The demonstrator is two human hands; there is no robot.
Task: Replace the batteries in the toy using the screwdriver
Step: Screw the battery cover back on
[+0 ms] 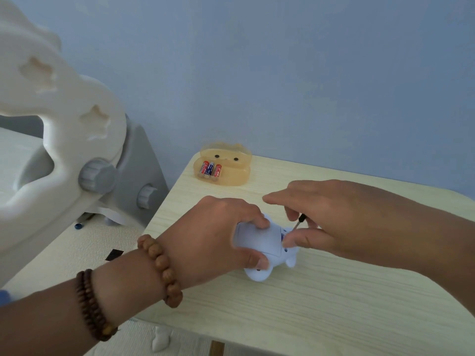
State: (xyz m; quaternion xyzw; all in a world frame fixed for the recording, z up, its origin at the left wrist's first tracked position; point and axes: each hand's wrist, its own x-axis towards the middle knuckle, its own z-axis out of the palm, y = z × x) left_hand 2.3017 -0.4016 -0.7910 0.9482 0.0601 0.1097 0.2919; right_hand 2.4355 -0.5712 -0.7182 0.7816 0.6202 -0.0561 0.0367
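While the left hand [218,235] clamps the toy [264,249] mid-frame, the right hand [321,217] pinches the screwdriver [298,222].
Light, slick plastic (likely hollow); best gripped across its flat sides.

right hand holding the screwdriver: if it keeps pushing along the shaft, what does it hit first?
The right hand angles the screwdriver down-left, so the tip would probably meet the pale blue toy first, at the cover edge. Contact itself is hidden; depth unclear.

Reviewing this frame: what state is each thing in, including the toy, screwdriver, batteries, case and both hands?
toy: lying on the table, gripped
left hand: closed around the toy
right hand: pinching the screwdriver
screwdriver: tilted, tip at the toy
batteries: three, in the case
case: open, on the table
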